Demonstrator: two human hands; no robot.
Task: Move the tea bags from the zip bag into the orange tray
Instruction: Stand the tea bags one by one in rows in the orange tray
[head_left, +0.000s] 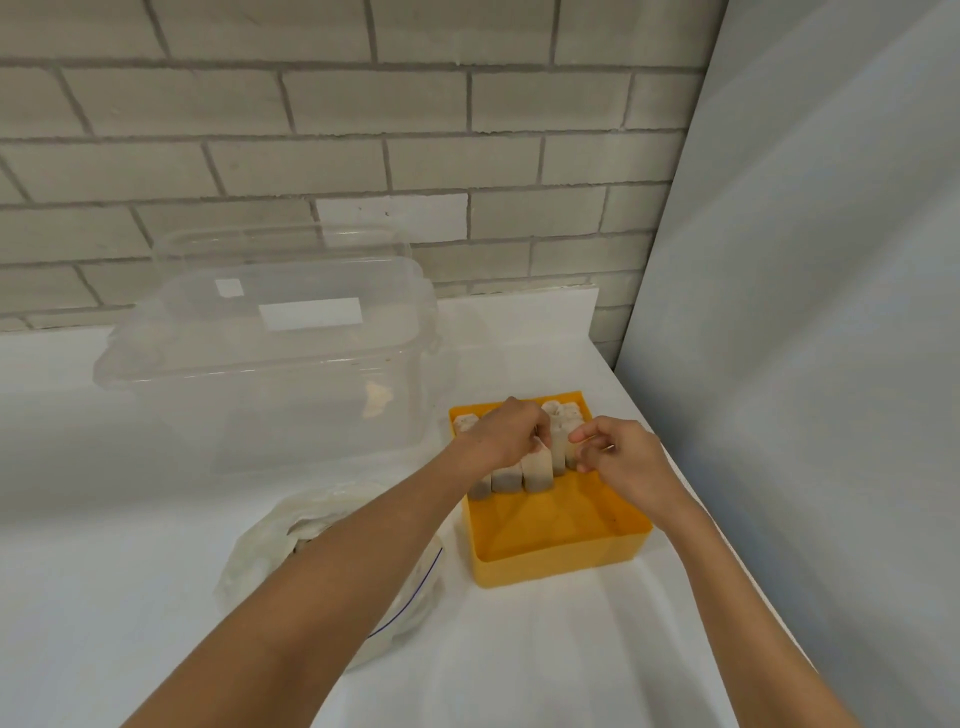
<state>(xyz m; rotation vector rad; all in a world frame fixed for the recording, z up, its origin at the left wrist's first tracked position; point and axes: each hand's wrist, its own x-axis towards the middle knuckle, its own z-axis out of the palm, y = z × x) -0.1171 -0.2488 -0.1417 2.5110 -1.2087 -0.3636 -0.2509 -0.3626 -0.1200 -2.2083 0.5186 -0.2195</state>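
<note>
The tray (561, 566) is sitting on the white table (519, 649), and both hands are reaching into its far half. Tea bags (506, 478) are standing upright in rows across the tray's middle and back, packed side by side. The near part of the tray's floor is showing bare orange.

The left hand (501, 434) is hovering over the tray's middle row with its fingers curled, and thumb and forefinger are pinching the top of one tea bag (537, 467) at the right end of that row. The right hand (621, 457) is coming in over the tray's right wall with its fingers bent inward, fingertips touching the bags just behind the pinched one. Whether it is actually gripping a bag I cannot tell, as the fingers are hiding the contact.

The zip bag (260, 561) is lying left of the tray, close to its near left corner. It is partly hidden under the left forearm, with pale contents showing through it. A clear box (270, 364) with a lid is standing behind and left of the tray, near but apart from it. A brick wall (363, 130) is running behind the tray, and a pale panel (805, 312) is rising to the tray's right.
</note>
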